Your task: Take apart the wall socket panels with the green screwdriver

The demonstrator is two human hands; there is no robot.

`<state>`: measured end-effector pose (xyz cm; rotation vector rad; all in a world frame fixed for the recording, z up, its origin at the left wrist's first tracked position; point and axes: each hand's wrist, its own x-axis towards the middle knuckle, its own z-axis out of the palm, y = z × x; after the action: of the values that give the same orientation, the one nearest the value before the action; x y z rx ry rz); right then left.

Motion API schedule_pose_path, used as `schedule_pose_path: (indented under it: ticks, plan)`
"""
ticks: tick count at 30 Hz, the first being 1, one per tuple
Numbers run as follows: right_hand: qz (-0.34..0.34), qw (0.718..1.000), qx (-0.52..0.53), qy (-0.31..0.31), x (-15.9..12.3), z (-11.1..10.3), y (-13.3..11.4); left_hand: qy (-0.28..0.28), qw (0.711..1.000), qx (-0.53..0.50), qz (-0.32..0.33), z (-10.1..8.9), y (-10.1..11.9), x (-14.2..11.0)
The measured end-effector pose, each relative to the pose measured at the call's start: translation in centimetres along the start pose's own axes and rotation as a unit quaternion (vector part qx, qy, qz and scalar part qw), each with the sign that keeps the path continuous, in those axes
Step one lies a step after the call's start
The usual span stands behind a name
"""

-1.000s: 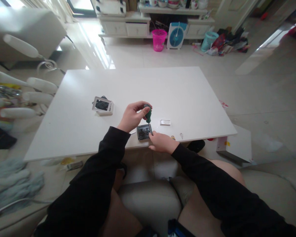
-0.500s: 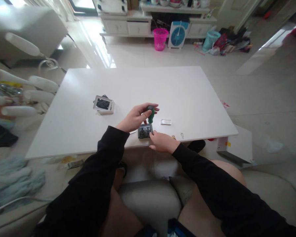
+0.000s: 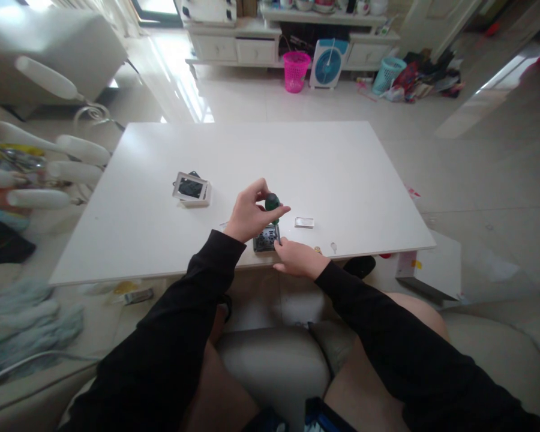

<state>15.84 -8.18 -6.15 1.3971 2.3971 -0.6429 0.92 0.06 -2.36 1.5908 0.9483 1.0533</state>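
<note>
My left hand (image 3: 248,215) is curled around the dark green handle of a screwdriver (image 3: 272,202), its thumb stretched out across the handle. The screwdriver stands nearly upright, its metal shaft reaching down to the right side of a small black box (image 3: 264,240) with an open, detailed inside. At that box's right edge, my right hand (image 3: 294,257) has its fingers closed on the edge, close beside the lower shaft. The screwdriver's tip is hidden by these fingers. A small clear rectangular case (image 3: 304,222) lies to the right of the box.
The white table (image 3: 139,240) bears an open pale box (image 3: 193,201) with a dark piece in it on the left. Near the front edge lie a small gold-coloured item (image 3: 317,249) and a small clear piece (image 3: 333,247). Lamp arms (image 3: 81,150) stick out at the left.
My left hand has shifted its grip on the screwdriver handle: the fingers that were stretched out are now curled and the thumb points right. The right hand stays at the black box.
</note>
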Motion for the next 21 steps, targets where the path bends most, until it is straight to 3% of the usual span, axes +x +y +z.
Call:
schedule_pose_path:
  ticks: [3,8,11,17,21]
  plan:
    - [0.003,1.0,-0.005,0.001,-0.09,-0.27,-0.16,-0.001,0.999,0.031,0.027,0.02,0.08,-0.11]
    - [0.001,1.0,-0.007,0.002,-0.22,-0.34,-0.26,-0.108,0.993,0.018,0.034,-0.42,0.67,-0.17]
    - [-0.001,1.0,0.0,0.004,-0.26,-0.26,-0.23,-0.141,0.989,-0.037,0.018,-0.78,0.46,0.09]
    - [0.0,1.0,-0.001,-0.001,-0.19,-0.43,-0.32,-0.07,0.997,-0.004,0.019,-0.42,-0.03,0.17]
    - [0.0,1.0,-0.009,-0.003,-0.1,-0.39,-0.28,-0.107,0.994,-0.035,-0.001,-0.43,0.36,-0.06]
